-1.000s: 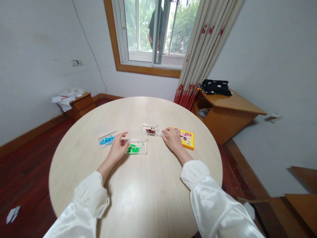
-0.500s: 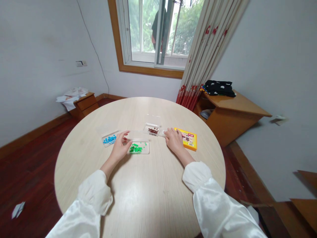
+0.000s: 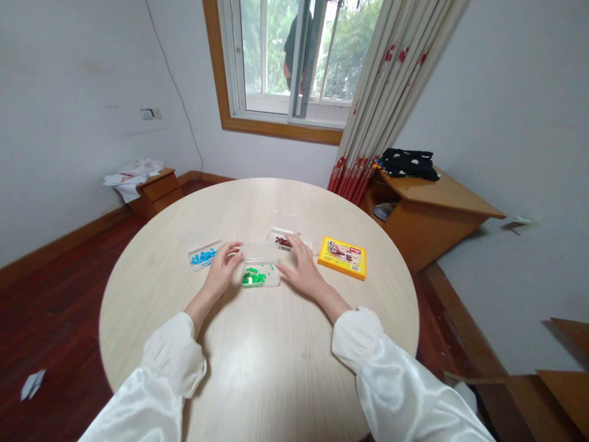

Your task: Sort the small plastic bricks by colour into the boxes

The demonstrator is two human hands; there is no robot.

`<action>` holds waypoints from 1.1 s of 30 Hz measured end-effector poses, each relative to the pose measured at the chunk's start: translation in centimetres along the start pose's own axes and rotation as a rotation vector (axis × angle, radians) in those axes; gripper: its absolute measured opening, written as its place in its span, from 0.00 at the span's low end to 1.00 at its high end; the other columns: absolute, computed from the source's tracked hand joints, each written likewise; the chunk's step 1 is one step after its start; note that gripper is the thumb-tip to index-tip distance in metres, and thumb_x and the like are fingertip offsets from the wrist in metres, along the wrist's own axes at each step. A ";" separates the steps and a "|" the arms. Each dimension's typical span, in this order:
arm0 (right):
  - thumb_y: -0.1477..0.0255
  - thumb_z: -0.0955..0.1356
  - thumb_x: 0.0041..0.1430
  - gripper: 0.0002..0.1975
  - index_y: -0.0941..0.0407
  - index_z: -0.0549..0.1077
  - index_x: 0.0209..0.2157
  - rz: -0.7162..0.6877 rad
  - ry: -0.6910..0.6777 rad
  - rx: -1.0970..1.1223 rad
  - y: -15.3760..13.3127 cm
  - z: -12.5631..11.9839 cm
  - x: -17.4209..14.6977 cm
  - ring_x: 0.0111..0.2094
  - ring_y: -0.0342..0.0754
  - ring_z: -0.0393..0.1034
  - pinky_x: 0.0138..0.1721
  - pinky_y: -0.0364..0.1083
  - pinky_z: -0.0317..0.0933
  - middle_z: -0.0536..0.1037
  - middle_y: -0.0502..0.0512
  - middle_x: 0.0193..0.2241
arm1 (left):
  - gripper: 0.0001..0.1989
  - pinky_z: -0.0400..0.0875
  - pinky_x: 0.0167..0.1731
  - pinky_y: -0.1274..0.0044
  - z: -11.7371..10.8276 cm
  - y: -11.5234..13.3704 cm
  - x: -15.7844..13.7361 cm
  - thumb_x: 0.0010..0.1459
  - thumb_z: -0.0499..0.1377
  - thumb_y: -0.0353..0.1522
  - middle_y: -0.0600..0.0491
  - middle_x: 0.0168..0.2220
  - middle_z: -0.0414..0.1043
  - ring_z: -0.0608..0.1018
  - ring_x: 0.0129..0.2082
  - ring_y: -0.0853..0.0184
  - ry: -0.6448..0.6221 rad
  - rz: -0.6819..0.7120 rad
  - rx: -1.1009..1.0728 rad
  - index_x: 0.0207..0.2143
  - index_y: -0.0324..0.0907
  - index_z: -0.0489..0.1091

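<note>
One clear, rectangular plastic box [image 3: 272, 280] of small green plastic pieces [image 3: 253, 278] lies near the middle of the round, pale wood-grained table [image 3: 257, 362], its transparent lid [image 3: 260, 252] folded back on the far side. What has just changed is the right hand [image 3: 297, 265]: half a second ago it was at the near-left corner of the flat yellow cardboard box [image 3: 343, 258] with a printed top, and it has since swung inward, uncovering that corner. Its thumb is now just beside the right end of the green pieces' box, with the fingers reaching over the clear box of dark brown pieces [image 3: 281, 241] behind. The left hand [image 3: 224, 263] has stayed at the other end, next to the clear box of bright blue pieces [image 3: 203, 256].

Both hands are relaxed, thumbs apart from the fingers, and nothing is visibly gripped; whether either touches plastic I cannot tell. With one hand at each end, the work now seems centred on the green pieces' box.
</note>
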State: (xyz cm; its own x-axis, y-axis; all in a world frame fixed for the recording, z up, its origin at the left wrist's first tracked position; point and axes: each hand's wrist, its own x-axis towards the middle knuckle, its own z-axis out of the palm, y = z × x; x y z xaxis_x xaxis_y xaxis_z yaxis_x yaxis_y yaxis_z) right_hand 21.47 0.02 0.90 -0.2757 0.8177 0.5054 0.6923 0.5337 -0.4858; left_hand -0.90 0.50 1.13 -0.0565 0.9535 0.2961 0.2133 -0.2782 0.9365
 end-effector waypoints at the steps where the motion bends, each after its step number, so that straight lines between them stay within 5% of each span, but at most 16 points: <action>1: 0.63 0.65 0.55 0.36 0.55 0.48 0.61 -0.023 -0.026 0.059 -0.7 0.4 -0.1 0.61 0.52 0.48 0.59 0.54 0.45 0.57 0.62 0.60 | 0.15 0.65 0.47 0.69 -0.1 0.1 0.0 0.50 0.54 0.41 0.48 0.41 0.70 0.71 0.43 0.62 0.001 0.000 -0.005 0.36 0.40 0.68; 7: 0.59 0.72 0.45 0.49 0.52 0.44 0.63 -0.175 -0.150 0.176 -2.4 1.4 -0.6 0.59 0.55 0.52 0.58 0.57 0.47 0.60 0.62 0.57 | 0.15 0.63 0.48 0.68 -0.4 0.6 -0.1 0.49 0.55 0.42 0.46 0.38 0.71 0.72 0.42 0.60 -0.083 0.006 0.051 0.22 0.41 0.70; 14: 0.54 0.75 0.32 0.64 0.53 0.34 0.63 -0.162 -0.350 0.164 -3.2 0.6 -1.4 0.62 0.60 0.42 0.59 0.62 0.40 0.51 0.66 0.61 | 0.11 0.62 0.48 0.70 -0.4 1.9 -0.4 0.46 0.56 0.39 0.47 0.38 0.71 0.72 0.43 0.60 -0.164 -0.002 0.022 0.22 0.40 0.69; 21: 0.69 0.69 0.48 0.41 0.55 0.48 0.61 -0.300 -0.284 0.142 -4.2 0.3 -1.5 0.59 0.53 0.52 0.58 0.58 0.45 0.61 0.63 0.56 | 0.12 0.65 0.45 0.71 -0.7 2.0 -0.5 0.48 0.53 0.37 0.48 0.35 0.72 0.73 0.40 0.62 -0.427 0.010 0.002 0.29 0.39 0.71; 26: 0.75 0.63 0.57 0.20 0.53 0.65 0.52 -0.350 -0.221 0.043 -3.0 1.0 -1.5 0.54 0.48 0.61 0.54 0.55 0.52 0.69 0.59 0.51 | 0.16 0.63 0.49 0.69 -0.8 1.8 -0.8 0.47 0.59 0.37 0.46 0.42 0.71 0.72 0.44 0.62 -0.541 0.078 0.177 0.38 0.38 0.71; 33: 0.76 0.62 0.58 0.20 0.54 0.66 0.53 -0.314 -0.338 -0.047 -2.8 1.2 -1.6 0.58 0.49 0.57 0.55 0.54 0.54 0.65 0.59 0.56 | 0.22 0.59 0.54 0.66 -1.1 0.8 -1.0 0.49 0.61 0.37 0.44 0.53 0.66 0.69 0.52 0.61 -0.577 0.110 0.342 0.47 0.41 0.68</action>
State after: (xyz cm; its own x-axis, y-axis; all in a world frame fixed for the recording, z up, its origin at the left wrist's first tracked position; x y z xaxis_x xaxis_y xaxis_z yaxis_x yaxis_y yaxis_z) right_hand 19.19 -2.54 0.62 -0.6738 0.6463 0.3581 0.5674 0.7630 -0.3095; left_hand -1.73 -0.83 1.83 0.4924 0.8575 0.1493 0.4904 -0.4150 0.7664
